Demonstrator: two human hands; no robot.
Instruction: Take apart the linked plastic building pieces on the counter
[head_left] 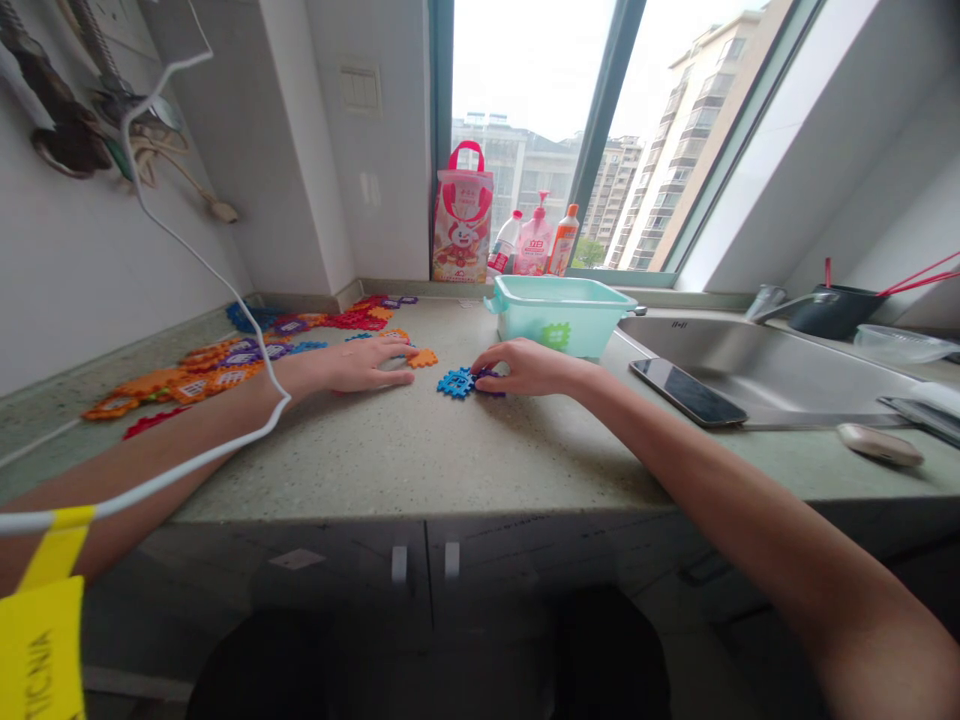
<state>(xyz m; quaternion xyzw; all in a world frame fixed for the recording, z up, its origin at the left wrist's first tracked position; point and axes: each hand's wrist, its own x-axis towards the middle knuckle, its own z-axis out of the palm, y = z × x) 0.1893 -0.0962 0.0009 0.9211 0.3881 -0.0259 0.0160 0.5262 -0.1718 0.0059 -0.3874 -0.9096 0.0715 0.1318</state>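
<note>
Speckled green countertop [337, 460] mid-edge: I see the right hand [525, 368] narrowly pinching blue and purple interlocking pieces [456, 383], light, stiff plastic best held by the rim. The left hand [367, 365] lies open, just beside an orange piece [421, 357].

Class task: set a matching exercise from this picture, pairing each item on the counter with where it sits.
Items:
1. Blue plastic gear-shaped piece
2. Mint-green plastic basin
3. Black smartphone
4. Red-handled printed carrier bag

Places:
A. Standing on the window ledge
B. Lying beside the stainless steel sink
C. Touched by the right hand
D. Directly beyond the right hand, on the speckled counter

Pairs: 1-C, 2-D, 3-B, 4-A
</note>
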